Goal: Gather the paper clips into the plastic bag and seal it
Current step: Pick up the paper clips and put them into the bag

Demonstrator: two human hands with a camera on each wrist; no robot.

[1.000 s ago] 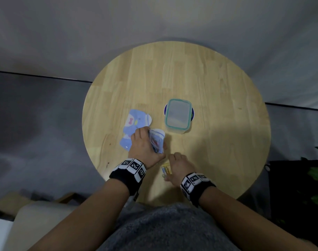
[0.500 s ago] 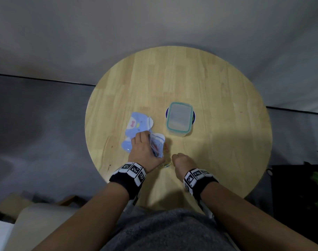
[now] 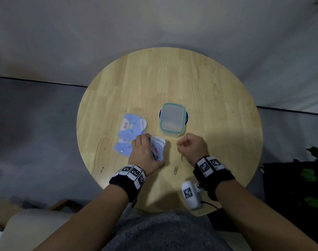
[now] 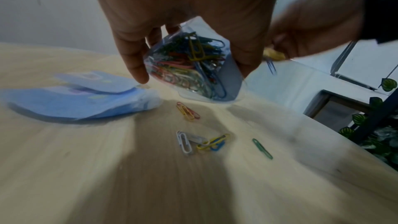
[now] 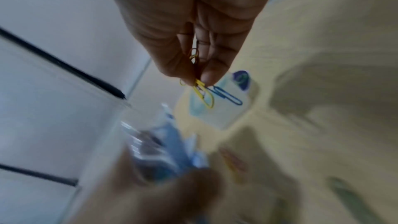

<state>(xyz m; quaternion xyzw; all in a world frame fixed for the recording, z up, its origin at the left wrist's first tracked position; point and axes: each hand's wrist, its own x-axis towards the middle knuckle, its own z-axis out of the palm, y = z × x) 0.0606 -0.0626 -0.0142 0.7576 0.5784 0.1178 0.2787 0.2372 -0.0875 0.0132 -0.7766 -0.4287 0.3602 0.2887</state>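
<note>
My left hand [image 3: 142, 153] grips a small clear plastic bag [image 4: 189, 67] stuffed with coloured paper clips, held just above the round wooden table [image 3: 218, 105]. My right hand [image 3: 191, 147], raised to the right of the bag, pinches a few paper clips [image 5: 210, 94], yellow and blue, between thumb and fingertips. Loose paper clips lie on the table under the bag: a red and yellow pair [image 4: 187, 112], a white, yellow and blue cluster [image 4: 200, 142] and a single green clip [image 4: 262, 148] [image 3: 175, 170].
Flat blue printed plastic bags [image 3: 129, 134] lie stacked left of my left hand. A clear lidded container with a teal rim [image 3: 172, 122] stands just beyond my hands on a dark blue disc. Green plant leaves [image 3: 315, 171] sit off the table's right side.
My right hand has lifted from the table's near edge and moved up and right with clips pinched in it. The left hand keeps holding the bag in about the same place.
</note>
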